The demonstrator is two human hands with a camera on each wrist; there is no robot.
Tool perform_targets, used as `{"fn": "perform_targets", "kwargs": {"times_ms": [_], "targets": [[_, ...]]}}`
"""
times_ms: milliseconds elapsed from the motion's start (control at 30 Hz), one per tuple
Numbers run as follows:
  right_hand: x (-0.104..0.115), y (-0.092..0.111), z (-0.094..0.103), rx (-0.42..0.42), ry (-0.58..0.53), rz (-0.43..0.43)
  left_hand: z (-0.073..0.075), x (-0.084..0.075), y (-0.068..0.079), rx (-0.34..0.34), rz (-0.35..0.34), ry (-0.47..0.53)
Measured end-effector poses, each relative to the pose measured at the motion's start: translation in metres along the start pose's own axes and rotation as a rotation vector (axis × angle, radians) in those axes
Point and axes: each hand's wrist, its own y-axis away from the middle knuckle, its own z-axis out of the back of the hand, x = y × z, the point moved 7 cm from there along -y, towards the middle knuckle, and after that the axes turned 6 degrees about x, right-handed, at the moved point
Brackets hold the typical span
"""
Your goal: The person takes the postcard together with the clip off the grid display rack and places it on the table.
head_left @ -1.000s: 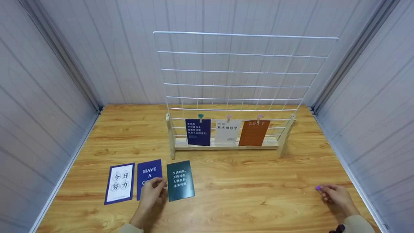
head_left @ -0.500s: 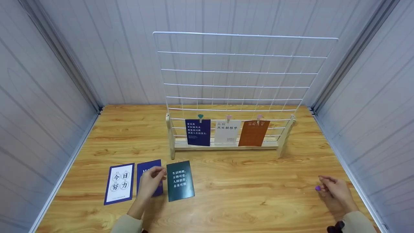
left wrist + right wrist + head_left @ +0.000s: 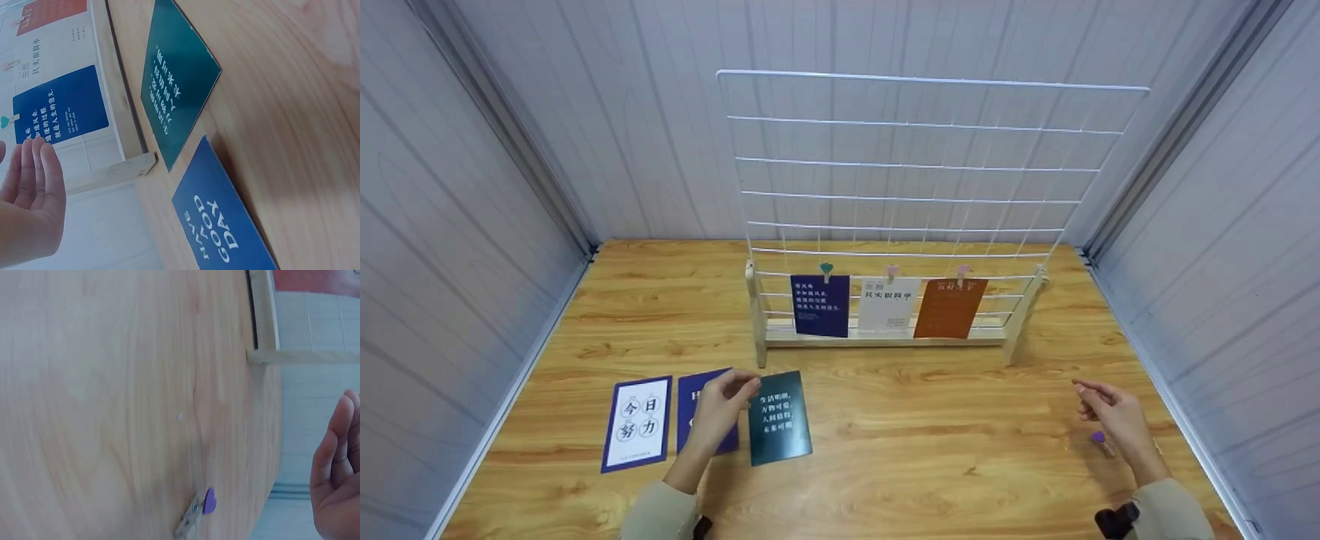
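My left hand (image 3: 720, 412) hovers over the blue "HAVE A GOOD DAY" card (image 3: 216, 216), its thumb near the left edge of a dark green card (image 3: 780, 416). Its fingers are loosely bent and hold nothing. At the left lies a white card with a blue border (image 3: 637, 420). My right hand (image 3: 1119, 420) is raised over the table's right side, fingers relaxed and nothing between them. Just below it on the tabletop lies a small clip with a purple heart (image 3: 209, 500).
A white wire grid (image 3: 915, 78) stands in a wooden base (image 3: 885, 342) at the back. Clipped on its lower wires hang a blue card (image 3: 820, 306), a white card (image 3: 886, 309) and an orange card (image 3: 950, 309). Panel walls (image 3: 495, 300) enclose the table.
My right hand has let go of the purple heart clip, leaving it on the table, and moved up and slightly left. My left hand has risen away from the cards and shifted slightly right.
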Motion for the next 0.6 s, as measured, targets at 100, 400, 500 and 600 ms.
{"fn": "perform_targets", "kwargs": {"times_ms": [100,400,500,600], "targets": [[0.013,0.001,-0.012,0.018,-0.038,-0.009,-0.003,0.001,-0.002,0.015,-0.011,0.002],[-0.037,-0.038,-0.025,0.046,-0.125,0.15,-0.01,0.002,-0.01,0.013,0.001,-0.013],[-0.034,-0.045,-0.036,0.05,-0.093,0.15,-0.014,0.003,-0.015,0.017,0.016,-0.014],[-0.004,-0.038,-0.052,0.128,-0.174,0.207,-0.018,0.004,-0.019,0.022,0.035,-0.017]]}}
